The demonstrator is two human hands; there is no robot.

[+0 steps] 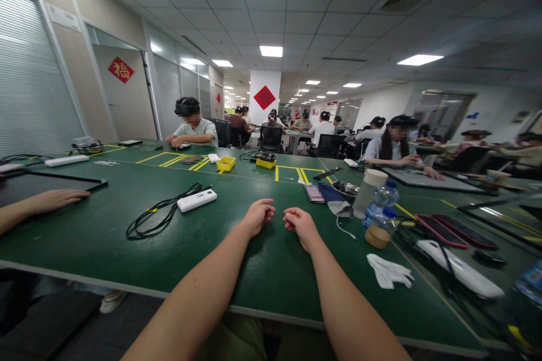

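Observation:
My left hand [258, 218] is over the green table [237, 262] with its fingers curled in. Facing it across a small gap is my right hand [300, 227], fingers bent toward the thumb. No object shows in either hand or between the two. Left of my left hand lies a white power bank [197, 200] beside a coiled black cable [156, 219]. To the right of my right hand are a grey and dark blue cloth [331, 196] and a short white cable [345, 227]. A crumpled white glove [389, 272] lies nearer the right forearm.
Bottles [380, 231] and a pale cylinder [370, 194] stand on the right, near phones [442, 230] and a white device [459, 268]. Yellow trays [226, 164] sit farther back. Another person's hand [63, 198] rests at left; people sit across the table.

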